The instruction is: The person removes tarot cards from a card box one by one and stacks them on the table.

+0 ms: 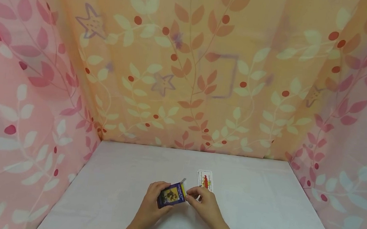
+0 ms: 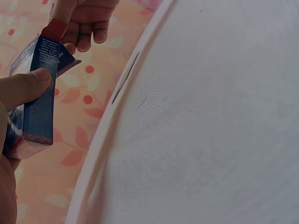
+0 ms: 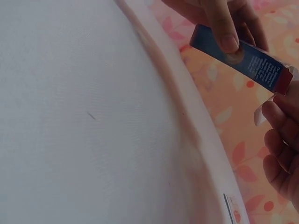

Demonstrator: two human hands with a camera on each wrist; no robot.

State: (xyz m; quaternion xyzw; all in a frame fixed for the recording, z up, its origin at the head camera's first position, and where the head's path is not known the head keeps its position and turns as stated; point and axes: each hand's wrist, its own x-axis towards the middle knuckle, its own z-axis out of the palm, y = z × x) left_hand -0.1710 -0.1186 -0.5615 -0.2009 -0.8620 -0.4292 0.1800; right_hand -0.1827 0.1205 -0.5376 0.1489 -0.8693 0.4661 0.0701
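My left hand [image 1: 152, 203] grips a small dark-blue card box [image 1: 172, 195] with a yellow picture panel on its front. The left wrist view has the thumb pressed along a narrow side of the box [image 2: 41, 109], which has red at its ends. One end of the box is open, with its flaps sticking out. At that end is my right hand [image 1: 207, 206], its thumb and forefinger pinching a flap [image 3: 262, 111] while the other fingers curl loosely. A small stack of white-bordered picture cards [image 1: 205, 179] lies on the table just beyond my right hand, partly hidden by it.
The white-covered table [image 1: 112, 181] spreads under both hands. A patterned orange curtain [image 1: 187, 74] hangs along its back edge, with pink leaf-patterned cloth [image 1: 23, 115] at the left and similar cloth [image 1: 348, 143] at the right.
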